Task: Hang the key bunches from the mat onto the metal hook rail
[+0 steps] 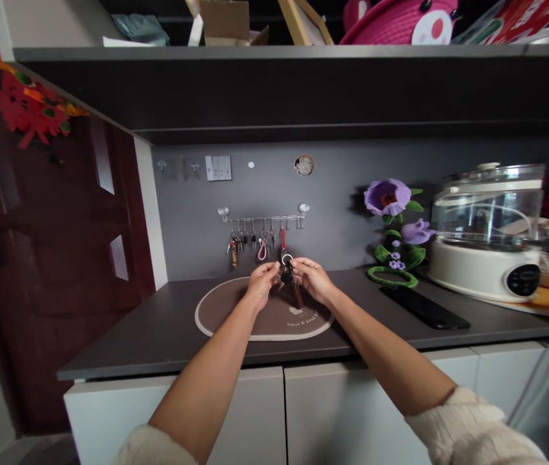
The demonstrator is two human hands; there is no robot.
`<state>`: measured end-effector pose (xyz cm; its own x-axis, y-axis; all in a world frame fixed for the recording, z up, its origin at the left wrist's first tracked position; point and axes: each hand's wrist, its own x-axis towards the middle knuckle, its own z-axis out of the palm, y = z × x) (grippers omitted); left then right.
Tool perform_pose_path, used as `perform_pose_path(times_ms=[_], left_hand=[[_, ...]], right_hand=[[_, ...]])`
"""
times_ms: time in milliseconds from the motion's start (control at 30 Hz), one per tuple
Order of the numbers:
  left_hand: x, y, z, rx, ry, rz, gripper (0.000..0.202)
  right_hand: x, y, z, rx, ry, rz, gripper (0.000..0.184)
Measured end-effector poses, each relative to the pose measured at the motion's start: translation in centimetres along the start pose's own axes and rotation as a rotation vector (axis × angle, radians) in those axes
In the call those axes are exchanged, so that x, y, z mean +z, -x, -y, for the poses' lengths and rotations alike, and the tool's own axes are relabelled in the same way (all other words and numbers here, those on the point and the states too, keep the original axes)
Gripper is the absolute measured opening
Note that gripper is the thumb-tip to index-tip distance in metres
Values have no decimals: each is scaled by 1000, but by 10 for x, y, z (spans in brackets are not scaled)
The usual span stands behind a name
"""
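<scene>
Here's the right hand (312, 278), thumb and fingers pinched on the right side of a metal key ring (287, 258); the left hand (263, 281) comes in from the other side, fingertips closed together on the bunch at the ring's left edge. The ring is up in the air between the two hands, a round dark fob (287, 278) and a brown strap (297, 295) dangling below it. Underneath, the oval brown mat (236, 313) with its pale border lies flat on the dark counter (143, 332).

Just beyond the hands, on the far wall, a metal hook rail (265, 220) carries a row of hanging keys (245, 240), a pink loop (262, 250) among them, and a red strap (283, 238) toward its right end. Over to the right, a black phone (424, 307) lies near the counter's edge, purple flowers (387, 196) stand behind it, and farther right sits a white appliance (473, 268) with a clear top. Far left, a dark red door (56, 271); overhead, a shelf (274, 54) bearing a pink basket (385, 27).
</scene>
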<state>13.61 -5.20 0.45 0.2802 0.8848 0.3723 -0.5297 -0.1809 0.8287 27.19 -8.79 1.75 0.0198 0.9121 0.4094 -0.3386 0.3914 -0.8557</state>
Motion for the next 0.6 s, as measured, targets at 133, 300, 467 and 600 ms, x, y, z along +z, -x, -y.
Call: perform_pose_path(times_ms=[133, 300, 467, 600], left_hand=[[-2, -2, 1, -15, 42, -72, 39], [-6, -5, 5, -37, 2, -113, 40], [-10, -9, 12, -45, -84, -128, 41], [-12, -10, 15, -66, -98, -145, 41]], right_hand=[[0, -5, 9, -9, -42, -40, 20], [-1, -19, 21, -43, -38, -43, 18], [-4, -46, 31, -53, 11, -124, 9], [-9, -70, 37, -39, 55, -151, 5]])
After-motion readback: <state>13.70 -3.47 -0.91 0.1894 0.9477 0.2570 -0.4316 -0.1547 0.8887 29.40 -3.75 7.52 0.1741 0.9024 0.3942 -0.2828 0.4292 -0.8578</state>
